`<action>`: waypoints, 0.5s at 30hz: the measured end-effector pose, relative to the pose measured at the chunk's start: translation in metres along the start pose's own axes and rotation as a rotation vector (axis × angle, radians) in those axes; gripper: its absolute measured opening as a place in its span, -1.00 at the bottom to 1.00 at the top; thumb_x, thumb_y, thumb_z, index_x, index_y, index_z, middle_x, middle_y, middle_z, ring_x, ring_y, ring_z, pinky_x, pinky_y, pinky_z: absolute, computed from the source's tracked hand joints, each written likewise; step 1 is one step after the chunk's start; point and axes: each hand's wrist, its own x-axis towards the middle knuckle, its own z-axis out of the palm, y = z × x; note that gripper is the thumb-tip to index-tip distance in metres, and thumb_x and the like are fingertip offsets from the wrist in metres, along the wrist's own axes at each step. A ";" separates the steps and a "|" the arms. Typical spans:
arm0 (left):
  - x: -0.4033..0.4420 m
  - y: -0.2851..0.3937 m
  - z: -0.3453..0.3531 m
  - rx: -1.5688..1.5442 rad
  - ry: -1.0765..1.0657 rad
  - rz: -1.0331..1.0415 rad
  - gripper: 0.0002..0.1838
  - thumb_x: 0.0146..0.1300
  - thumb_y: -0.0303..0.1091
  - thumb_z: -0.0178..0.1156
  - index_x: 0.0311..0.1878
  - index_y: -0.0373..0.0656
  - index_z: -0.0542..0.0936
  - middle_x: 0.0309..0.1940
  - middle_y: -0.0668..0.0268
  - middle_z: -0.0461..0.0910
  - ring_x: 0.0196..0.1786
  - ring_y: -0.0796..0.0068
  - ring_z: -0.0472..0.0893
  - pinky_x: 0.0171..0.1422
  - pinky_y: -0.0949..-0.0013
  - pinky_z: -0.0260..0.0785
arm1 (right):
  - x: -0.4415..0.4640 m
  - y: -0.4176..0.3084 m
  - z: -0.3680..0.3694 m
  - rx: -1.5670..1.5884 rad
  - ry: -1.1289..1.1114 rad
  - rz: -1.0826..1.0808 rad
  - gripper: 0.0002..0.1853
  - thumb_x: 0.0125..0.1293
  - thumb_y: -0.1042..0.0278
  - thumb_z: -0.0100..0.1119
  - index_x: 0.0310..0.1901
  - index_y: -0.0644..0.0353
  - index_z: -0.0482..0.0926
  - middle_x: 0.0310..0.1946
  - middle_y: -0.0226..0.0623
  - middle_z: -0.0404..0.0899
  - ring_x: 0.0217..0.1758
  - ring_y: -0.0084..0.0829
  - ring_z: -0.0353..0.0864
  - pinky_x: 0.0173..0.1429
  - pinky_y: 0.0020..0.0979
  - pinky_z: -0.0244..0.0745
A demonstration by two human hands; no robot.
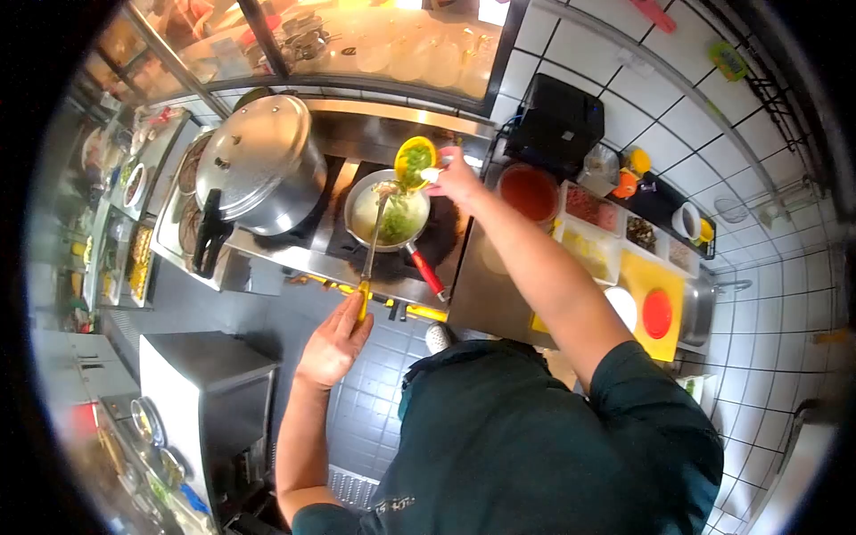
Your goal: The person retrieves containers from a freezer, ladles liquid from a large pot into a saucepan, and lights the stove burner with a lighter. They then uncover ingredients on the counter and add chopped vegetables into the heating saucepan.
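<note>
My right hand (456, 178) grips a small yellow bowl (430, 144), tilted over a frying pan. Chopped green vegetables (416, 162) lie in the bowl, and more of them sit in the pan in a pale liquid. The pan (351, 223) rests on the stove, its red handle (426, 273) pointing toward me. My left hand (335, 337) is closed around the yellow handle of a long metal ladle (373, 252), whose head reaches into the pan beside the greens. Something small and white shows by my right fingers; I cannot tell what it is.
Left of the pan stands a large lidded pressure cooker (283, 169), its black handle (210, 234) jutting toward me. To the right are a container of red sauce (528, 193), tubs of ingredients (590, 210), a yellow cutting board (664, 281) with a red lid (657, 314), and a sink (699, 323).
</note>
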 end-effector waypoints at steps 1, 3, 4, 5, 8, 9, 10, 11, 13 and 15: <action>-0.004 0.001 0.001 0.008 -0.002 -0.023 -0.68 0.18 -0.48 0.34 0.03 -0.24 0.68 0.25 -0.08 0.51 0.24 -0.02 0.60 0.29 0.18 0.55 | 0.002 0.003 -0.003 0.027 0.021 0.010 -0.36 0.34 0.50 0.31 0.32 0.16 0.13 0.01 -0.03 0.53 -0.13 -0.24 0.73 -0.06 -0.22 0.78; -0.010 0.006 0.007 0.019 -0.001 -0.067 -0.66 0.17 -0.49 0.34 0.05 -0.23 0.68 0.27 -0.10 0.49 0.25 -0.03 0.59 0.30 0.17 0.55 | -0.007 -0.006 -0.009 0.107 0.030 0.049 -0.37 0.37 0.47 0.29 0.33 0.18 0.12 0.03 -0.01 0.53 -0.10 -0.23 0.73 -0.04 -0.20 0.78; -0.013 0.009 0.012 0.005 -0.028 -0.084 -0.64 0.19 -0.51 0.32 0.09 -0.23 0.66 0.27 -0.12 0.47 0.25 -0.07 0.59 0.29 0.16 0.54 | -0.017 -0.012 -0.012 0.119 0.040 0.059 -0.37 0.39 0.43 0.27 0.35 0.20 0.12 0.05 0.01 0.53 -0.10 -0.19 0.73 0.01 -0.18 0.77; -0.017 0.015 0.019 0.015 -0.021 -0.133 -0.64 0.20 -0.51 0.31 0.10 -0.23 0.65 0.28 -0.13 0.47 0.25 -0.08 0.59 0.29 0.15 0.54 | -0.022 -0.010 -0.009 0.212 0.022 0.089 -0.38 0.40 0.41 0.26 0.35 0.21 0.12 0.06 0.02 0.53 -0.09 -0.18 0.73 0.03 -0.17 0.76; -0.020 0.048 0.067 -0.203 0.056 -0.351 -0.65 0.29 -0.51 0.28 0.15 -0.27 0.61 0.29 -0.17 0.45 0.22 -0.15 0.58 0.26 0.08 0.54 | -0.034 -0.005 -0.031 0.439 0.022 0.142 -0.40 0.42 0.37 0.24 0.36 0.21 0.14 0.08 0.02 0.52 -0.04 -0.13 0.72 0.08 -0.11 0.75; -0.027 0.055 0.091 -0.281 0.050 -0.450 -0.66 0.37 -0.48 0.25 0.18 -0.29 0.58 0.28 -0.20 0.45 0.21 -0.19 0.58 0.25 0.05 0.53 | -0.039 0.000 -0.034 0.482 0.001 0.156 -0.42 0.44 0.36 0.21 0.36 0.21 0.14 0.09 0.02 0.52 -0.01 -0.12 0.71 0.10 -0.09 0.74; -0.037 0.052 0.118 -0.177 0.096 -0.338 -0.66 0.42 -0.45 0.22 0.22 -0.29 0.55 0.29 -0.21 0.44 0.22 -0.21 0.57 0.25 0.04 0.53 | -0.054 -0.005 -0.036 0.516 0.016 0.127 -0.44 0.45 0.36 0.18 0.36 0.21 0.15 0.10 0.02 0.52 0.02 -0.11 0.70 0.10 -0.08 0.74; -0.054 0.046 0.148 -0.179 0.028 -0.313 -0.58 0.43 -0.43 0.21 0.31 -0.31 0.47 0.32 -0.20 0.43 0.25 -0.19 0.56 0.27 0.06 0.52 | -0.072 -0.011 -0.042 0.552 0.021 0.097 -0.47 0.47 0.36 0.15 0.35 0.21 0.16 0.10 0.02 0.52 0.04 -0.11 0.69 0.11 -0.06 0.73; -0.050 0.054 0.155 -0.271 -0.012 -0.367 -0.46 0.47 -0.38 0.18 0.42 -0.38 0.32 0.29 -0.16 0.48 0.28 -0.14 0.55 0.33 0.12 0.47 | -0.091 -0.009 -0.069 0.631 -0.035 0.122 -0.48 0.46 0.40 0.12 0.32 0.25 0.13 0.09 0.09 0.48 0.05 -0.09 0.68 0.06 -0.17 0.78; -0.046 0.052 0.158 -0.167 0.023 -0.332 -0.48 0.47 -0.39 0.18 0.41 -0.36 0.34 0.28 -0.16 0.49 0.25 -0.14 0.57 0.30 0.13 0.49 | -0.116 0.006 -0.114 0.713 -0.070 0.082 -0.46 0.44 0.42 0.14 0.35 0.22 0.14 0.11 0.02 0.47 0.04 -0.12 0.68 0.07 -0.16 0.77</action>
